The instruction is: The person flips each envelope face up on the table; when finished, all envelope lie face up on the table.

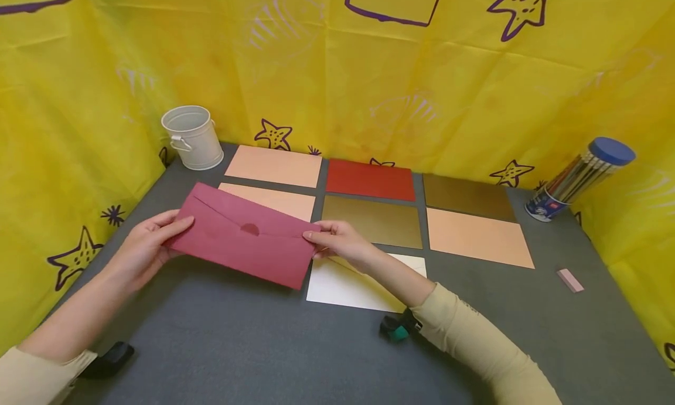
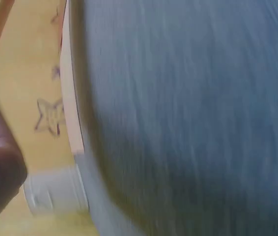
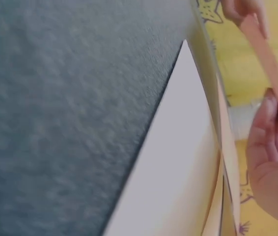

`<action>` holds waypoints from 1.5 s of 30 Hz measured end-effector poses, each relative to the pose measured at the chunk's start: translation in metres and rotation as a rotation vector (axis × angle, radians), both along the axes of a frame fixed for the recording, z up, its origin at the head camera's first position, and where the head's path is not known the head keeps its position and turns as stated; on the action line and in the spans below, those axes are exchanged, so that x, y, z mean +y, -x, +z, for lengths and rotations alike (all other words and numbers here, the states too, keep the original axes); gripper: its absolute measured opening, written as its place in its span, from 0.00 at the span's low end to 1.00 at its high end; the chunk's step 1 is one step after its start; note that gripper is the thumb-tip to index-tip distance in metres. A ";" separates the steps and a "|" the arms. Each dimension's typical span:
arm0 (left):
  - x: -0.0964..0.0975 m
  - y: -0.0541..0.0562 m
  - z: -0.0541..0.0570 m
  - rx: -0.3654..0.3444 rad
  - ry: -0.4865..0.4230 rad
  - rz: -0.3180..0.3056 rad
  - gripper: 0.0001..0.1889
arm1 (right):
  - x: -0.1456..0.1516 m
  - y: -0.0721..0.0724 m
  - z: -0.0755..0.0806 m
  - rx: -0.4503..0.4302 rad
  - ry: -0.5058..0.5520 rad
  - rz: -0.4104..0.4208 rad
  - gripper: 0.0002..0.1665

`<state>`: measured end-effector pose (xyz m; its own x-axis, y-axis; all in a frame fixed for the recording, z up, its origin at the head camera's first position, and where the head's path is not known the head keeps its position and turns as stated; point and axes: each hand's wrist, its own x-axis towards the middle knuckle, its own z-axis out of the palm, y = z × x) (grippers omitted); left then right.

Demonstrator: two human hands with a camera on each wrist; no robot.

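A dark pink envelope (image 1: 237, 241) with a pointed flap and a round seal is held up, tilted, over the table. My left hand (image 1: 145, 247) pinches its left end, thumb on the near face. At the other end my right hand (image 1: 343, 244) grips the edge between thumb and fingers. Below my right forearm lies a white envelope (image 1: 343, 288), partly covered by the arm. Behind the pink envelope is a peach envelope (image 1: 279, 198), half hidden. In the right wrist view the pink envelope (image 3: 266, 56) shows nearly edge-on between both hands.
Farther back lie another peach envelope (image 1: 274, 166), a red one (image 1: 369, 180), a gold one (image 1: 371, 220), a brown one (image 1: 469, 197) and a peach one (image 1: 480, 238). A white bucket (image 1: 194, 141) stands back left, a pencil tub (image 1: 548, 206) back right, near an eraser (image 1: 570, 280).
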<state>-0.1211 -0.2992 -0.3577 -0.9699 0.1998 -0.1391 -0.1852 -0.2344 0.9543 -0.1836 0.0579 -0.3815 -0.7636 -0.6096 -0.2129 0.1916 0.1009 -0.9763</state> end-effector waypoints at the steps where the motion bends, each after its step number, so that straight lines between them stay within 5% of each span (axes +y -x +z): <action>1: -0.005 0.000 0.000 -0.019 0.080 -0.011 0.12 | -0.001 0.001 -0.001 0.016 -0.012 0.007 0.16; 7: -0.030 -0.001 -0.005 -0.093 0.511 -0.096 0.12 | -0.009 0.009 -0.007 0.173 -0.161 0.056 0.12; 14: -0.039 -0.001 -0.011 -0.131 0.784 -0.169 0.26 | -0.015 0.011 -0.005 0.501 -0.420 0.019 0.08; 20: -0.029 -0.002 -0.012 -0.123 1.027 -0.200 0.24 | -0.016 0.013 -0.006 0.614 -0.510 0.030 0.07; 45: -0.023 -0.002 -0.011 0.032 1.316 -0.181 0.25 | -0.018 0.015 -0.014 0.668 -0.555 0.041 0.08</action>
<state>-0.1193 -0.3225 -0.3687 -0.9506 0.0602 -0.3046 -0.0892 0.8869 0.4533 -0.1989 0.0402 -0.3951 -0.8142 -0.5806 -0.0027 -0.4186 0.5903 -0.6902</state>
